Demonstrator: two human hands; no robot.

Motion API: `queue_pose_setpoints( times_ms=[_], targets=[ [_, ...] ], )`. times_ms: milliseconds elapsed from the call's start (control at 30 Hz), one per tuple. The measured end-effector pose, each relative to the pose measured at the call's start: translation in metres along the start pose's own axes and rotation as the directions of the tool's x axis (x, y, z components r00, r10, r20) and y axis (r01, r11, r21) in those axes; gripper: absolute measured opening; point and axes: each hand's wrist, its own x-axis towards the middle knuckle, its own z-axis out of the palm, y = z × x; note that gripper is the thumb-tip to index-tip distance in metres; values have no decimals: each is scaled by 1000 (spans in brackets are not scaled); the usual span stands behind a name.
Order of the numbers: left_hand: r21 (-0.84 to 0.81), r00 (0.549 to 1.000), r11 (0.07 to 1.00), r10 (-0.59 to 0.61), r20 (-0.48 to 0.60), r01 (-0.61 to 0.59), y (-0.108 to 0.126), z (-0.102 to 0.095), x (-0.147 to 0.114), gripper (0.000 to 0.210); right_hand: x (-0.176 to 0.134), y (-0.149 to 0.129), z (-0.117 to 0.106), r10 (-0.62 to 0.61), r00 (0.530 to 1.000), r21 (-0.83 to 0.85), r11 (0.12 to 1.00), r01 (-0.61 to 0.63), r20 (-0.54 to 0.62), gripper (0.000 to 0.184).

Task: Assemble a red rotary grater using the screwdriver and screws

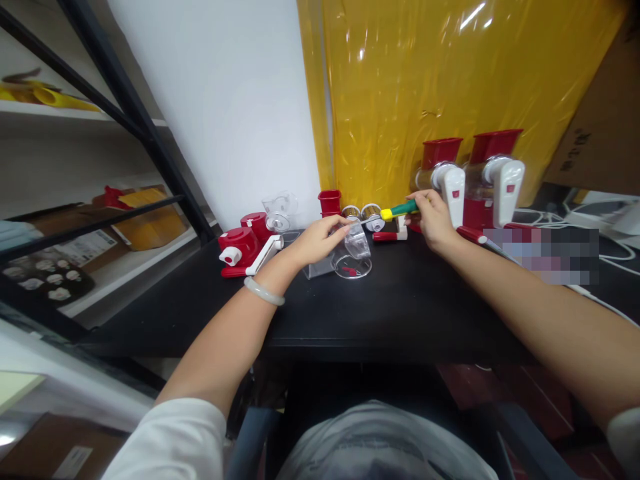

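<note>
Both arms (525, 307) outstretched, right fingers (425, 198) curled

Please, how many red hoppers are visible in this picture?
3. One hopper is just beyond the left hand; the second hopper and the third hopper sit on top of two machines at the right. Others may be hidden.

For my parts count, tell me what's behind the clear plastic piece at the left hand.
Behind the clear plastic piece: a red hopper and two short drums. The left hand covers the hopper's lower end, so what supports it can't be seen.
</note>
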Motion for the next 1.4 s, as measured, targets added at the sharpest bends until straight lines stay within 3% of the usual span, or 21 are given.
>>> queue_pose_setpoints(
  times_ms=[333, 567, 900, 1400],
  targets=[
    [-6, 1000, 1000, 15, 0, -15, 2, 0, 0, 27, -2, -4, 3, 57, 998, 7, 998, -57, -17, 30],
    [-6, 1000, 1000, 26, 0, -26, 2, 0, 0, 27, -4, -3, 3, 33, 999, -74, 997, -35, -29, 38],
    [-6, 1000, 1000, 16, -1, -16, 1, 0, 0, 27, -3, -3, 1, 106, 994, -49, 993, -107, -17, 16],
    [11, 1000, 1000, 5, 5, -5, 1, 0, 0, 29, -2, -2, 2, 113, 993, -87, 990, -114, -16, 18]
  ],
)
